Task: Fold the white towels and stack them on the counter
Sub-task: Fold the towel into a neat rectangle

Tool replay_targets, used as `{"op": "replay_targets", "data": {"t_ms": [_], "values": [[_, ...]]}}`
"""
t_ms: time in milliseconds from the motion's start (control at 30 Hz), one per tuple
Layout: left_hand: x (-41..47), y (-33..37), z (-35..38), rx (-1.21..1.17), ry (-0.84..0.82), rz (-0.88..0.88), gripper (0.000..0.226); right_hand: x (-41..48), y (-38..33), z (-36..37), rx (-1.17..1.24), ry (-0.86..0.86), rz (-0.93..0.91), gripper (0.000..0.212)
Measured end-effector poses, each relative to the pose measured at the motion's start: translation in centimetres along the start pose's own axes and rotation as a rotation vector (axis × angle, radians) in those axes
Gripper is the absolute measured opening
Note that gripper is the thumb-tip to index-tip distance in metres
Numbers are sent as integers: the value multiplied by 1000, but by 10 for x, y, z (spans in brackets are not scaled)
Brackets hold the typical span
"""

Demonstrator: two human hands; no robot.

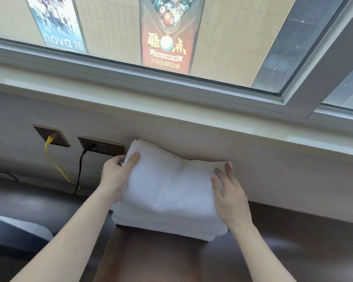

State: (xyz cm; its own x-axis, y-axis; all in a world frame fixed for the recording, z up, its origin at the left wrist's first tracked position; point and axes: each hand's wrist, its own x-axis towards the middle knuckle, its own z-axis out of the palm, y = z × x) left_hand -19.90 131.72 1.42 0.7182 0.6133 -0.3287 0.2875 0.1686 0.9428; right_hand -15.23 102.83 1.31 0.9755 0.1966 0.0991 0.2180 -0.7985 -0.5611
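Counter: dark brown top (171, 261) running along a pale wall (283, 180), seen from above.
Towel stack: white folded towels (171, 224) piled on the counter, back edge against the wall, front edge near the counter's inner corner.
Top towel: white, folded (167, 180), lying on the stack; its far left corner is raised off the pile and leans at the wall.
Left hand: at the stack's left side (114, 176), pinching the top towel's raised corner, thumb on top and fingers curled behind the edge.
Right hand: at the stack's right side (230, 198), fingers straight and spread, laid flat on the top towel's right edge; it grasps nothing.
Power socket: dark plate (102, 148) on the wall just left of the stack, a black cable (80, 169) plugged in and hanging down.
Small plate: further left of the stack (51, 135), with a yellow cable (55, 165) dropping from it.
Window sill: pale ledge (171, 106) above the stack.
Window: above the sill (110, 27); through the glass a red billiard poster (167, 37) and a blue poster (57, 23).
Grey-white object: low, well left of the stack (19, 226); what it is cannot be told.
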Motion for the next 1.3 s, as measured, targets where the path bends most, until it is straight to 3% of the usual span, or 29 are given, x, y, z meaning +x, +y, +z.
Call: {"op": "replay_targets", "data": {"t_ms": [167, 267, 367, 700, 933, 1100, 1233, 1300], "values": [[7, -34, -4, 287, 59, -99, 45, 2, 10, 20, -10, -112, -6, 46], [12, -34, -1, 348, 60, -99, 47, 6, 14, 23, 10, -126, 19, 47], [14, -31, 1, 357, 53, -99, 65, 4, 17, 24, 38, -128, 39, 46], [-3, -36, 0, 433, 145, 210, 44, 1, 22, 17, 247, -100, 111, 46], [20, -36, 6, 559, -12, -48, 69, 3, 30, 14, 307, -131, 150, 46], [20, -36, 9, 445, -76, -76, 62, 3, 38, 13, 525, -56, 285, 47], [12, -35, 4, 174, -176, -398, 65, 2, 38, 9, 591, -199, 414, 52], [16, -36, -2, 154, -227, -416, 75, 5, 36, 5, 617, -201, 431, 57]]}}
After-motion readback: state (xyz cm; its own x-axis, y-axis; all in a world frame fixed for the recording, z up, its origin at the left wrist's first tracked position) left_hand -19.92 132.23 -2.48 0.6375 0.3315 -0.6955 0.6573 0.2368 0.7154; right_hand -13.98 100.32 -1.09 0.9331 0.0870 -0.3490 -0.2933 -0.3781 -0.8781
